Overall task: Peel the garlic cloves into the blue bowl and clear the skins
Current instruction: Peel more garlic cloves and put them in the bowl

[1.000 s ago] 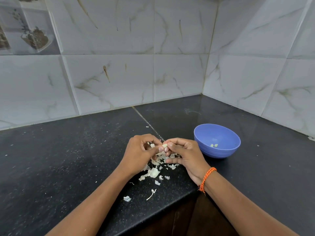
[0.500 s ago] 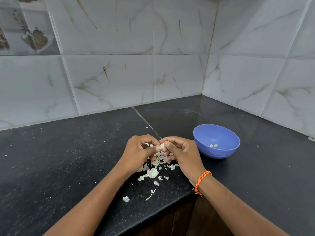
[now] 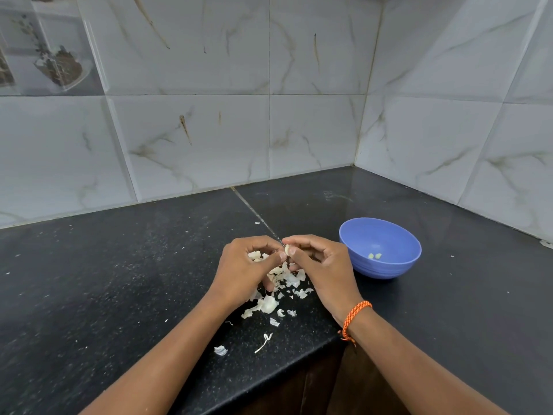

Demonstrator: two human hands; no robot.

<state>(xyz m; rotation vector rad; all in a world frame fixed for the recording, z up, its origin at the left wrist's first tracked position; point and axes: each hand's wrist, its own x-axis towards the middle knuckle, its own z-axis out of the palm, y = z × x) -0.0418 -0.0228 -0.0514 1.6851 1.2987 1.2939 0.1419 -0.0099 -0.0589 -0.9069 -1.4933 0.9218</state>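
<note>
We see a dark speckled stone counter (image 3: 104,295) set into a corner of glossy white tiles (image 3: 194,139) veined in brown. A smooth round blue bowl (image 3: 386,265), ribbed near its base, stands on the counter just right of the hands, and two small pale peeled cloves (image 3: 374,256) lie at its bottom. Thin, papery, curled white skins (image 3: 269,304) are scattered on the counter under and in front of the hands, with a few stray flakes nearer the counter's front edge.

The garlic clove (image 3: 288,249) we are peeling sits between the two hands, raised a little above the heap of skins. Our left hand (image 3: 245,271) is curled, its thumb and fingertips pinching the clove from the left, with scraps of skin inside its fingers. Our right hand (image 3: 323,271) is curled too, its thumb and forefinger gripping the same clove from the right. An orange braided thread (image 3: 354,317) circles the right wrist.
</note>
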